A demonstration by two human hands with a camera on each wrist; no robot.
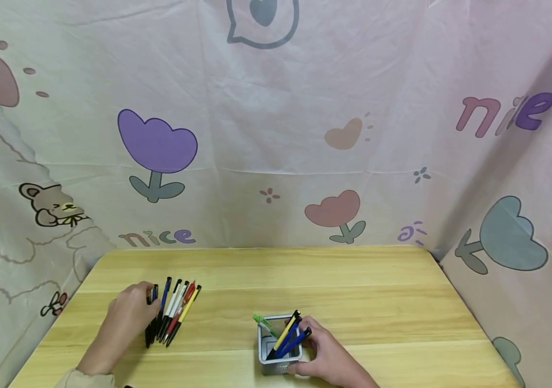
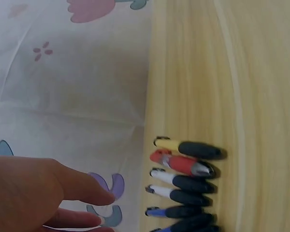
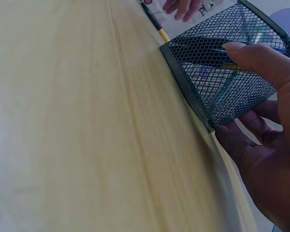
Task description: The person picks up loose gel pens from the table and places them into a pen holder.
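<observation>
My right hand [image 1: 326, 347] grips a square black wire-mesh pen holder [image 1: 276, 368] near the front of the table. In the right wrist view its thumb lies along one mesh side and its fingers curl around another. Inside the holder lean a green pen [image 1: 264, 325], a yellow pen [image 1: 285, 335] and blue pens [image 1: 295, 342]. My left hand [image 1: 132, 307] hovers at the left end of a row of pens, covering part of a dark blue pen [image 1: 154, 292]. Its fingers [image 2: 82, 186] are extended in the left wrist view, with nothing visible between them.
Beside the left hand, the row includes a blue pen [image 1: 165, 296], white pens [image 1: 179, 302], a red pen [image 1: 188, 293] and a yellow pen [image 1: 188, 310]. They lie side by side on the wooden table [image 1: 378, 291]. A printed cloth [image 1: 237, 134] hangs behind and at both sides.
</observation>
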